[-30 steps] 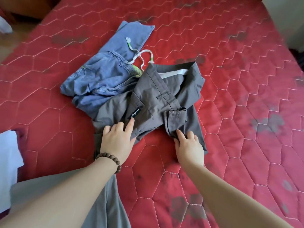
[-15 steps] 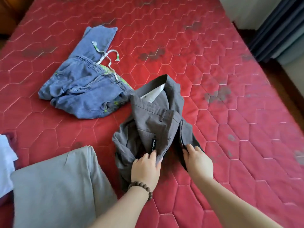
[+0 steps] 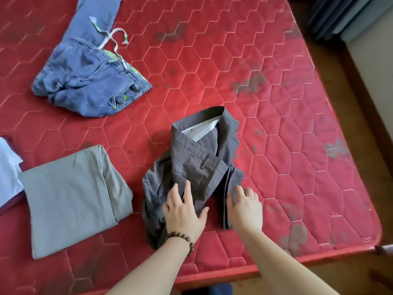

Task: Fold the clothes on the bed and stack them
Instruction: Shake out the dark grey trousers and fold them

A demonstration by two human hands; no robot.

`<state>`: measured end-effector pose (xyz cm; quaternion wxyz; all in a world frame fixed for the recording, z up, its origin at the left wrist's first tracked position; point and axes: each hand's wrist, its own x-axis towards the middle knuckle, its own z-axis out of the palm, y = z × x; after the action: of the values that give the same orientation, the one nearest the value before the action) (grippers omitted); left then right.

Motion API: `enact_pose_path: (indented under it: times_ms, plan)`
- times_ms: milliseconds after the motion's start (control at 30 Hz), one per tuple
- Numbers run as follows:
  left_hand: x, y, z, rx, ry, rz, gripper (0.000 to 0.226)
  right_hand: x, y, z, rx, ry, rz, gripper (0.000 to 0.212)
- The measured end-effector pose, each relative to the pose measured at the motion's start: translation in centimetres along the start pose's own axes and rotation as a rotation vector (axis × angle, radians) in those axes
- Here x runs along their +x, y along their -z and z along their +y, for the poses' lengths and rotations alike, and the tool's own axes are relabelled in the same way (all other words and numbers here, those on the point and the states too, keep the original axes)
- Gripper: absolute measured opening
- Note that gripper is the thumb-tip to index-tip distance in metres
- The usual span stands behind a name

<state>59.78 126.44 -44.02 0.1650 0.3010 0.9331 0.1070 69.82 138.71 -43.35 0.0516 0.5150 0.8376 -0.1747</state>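
Crumpled dark grey trousers (image 3: 202,158) lie on the red quilted mattress (image 3: 287,128), near its front edge. My left hand (image 3: 182,211), with a bead bracelet on the wrist, presses flat on their lower part, fingers straight and thumb spread. At the trousers' right edge, my right hand (image 3: 244,207) pinches a folded leg between thumb and fingers. Blue jeans (image 3: 89,81) with a white drawstring lie unfolded at the back left. A folded light grey garment (image 3: 70,196) sits to the left of the trousers.
A pale blue-white garment (image 3: 8,171) pokes in at the left edge, beside the folded grey one. The mattress ends in a rounded corner (image 3: 376,235) at the front right, with wooden floor (image 3: 374,167) beyond. Dark curtains (image 3: 331,15) hang at the top right.
Both hands have dragged the dark grey trousers off the blue jeans toward the front edge. My left hand has flattened on the fabric. The view has swung right.
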Motion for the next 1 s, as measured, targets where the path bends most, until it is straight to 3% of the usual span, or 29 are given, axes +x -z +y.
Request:
enact_pose_path:
  times_ms: [133, 233, 333, 467, 567, 667, 700, 833, 1000]
  plan:
    - [4.5, -0.4, 4.7, -0.027, -0.067, 0.055, 0.113, 6.4, 1.9, -0.1, 0.109, 0.075, -0.011, 0.048]
    - [7.7, -1.2, 7.0, -0.014, -0.024, -0.03, 0.116, 12.4, 3.4, -1.4, 0.178, 0.181, 0.001, 0.06]
    - [9.8, -2.3, 7.1, -0.021, 0.076, -0.126, 0.098, 17.6, 4.1, -3.2, 0.09, 0.296, -0.066, 0.08]
    - [10.6, -3.2, 6.0, -0.119, 0.077, -0.006, 0.054, 22.0, 3.3, -4.4, 0.059, 0.412, -0.186, 0.1]
    - [10.1, -2.7, 5.1, -0.298, 0.096, 0.118, 0.024, 22.4, 2.6, -4.2, 0.239, 0.388, -0.184, 0.079]
    - [9.4, -0.9, 4.0, -0.396, 0.227, 0.109, 0.028, 21.0, 2.7, -3.7, 0.26, 0.385, -0.148, 0.027]
    - [9.2, -0.1, 3.6, -0.418, 0.252, 0.141, 0.034, 20.5, 2.9, -3.6, 0.254, 0.395, -0.143, 0.022]
    - [8.2, 3.9, 1.7, -0.634, 0.291, 0.181, 0.044, 18.1, 4.9, -3.9, 0.212, 0.401, -0.155, 0.028]
    - [7.7, 12.0, -0.5, -0.672, 0.288, 0.316, 0.049, 14.6, 10.5, -6.6, 0.299, 0.359, -0.116, 0.025]
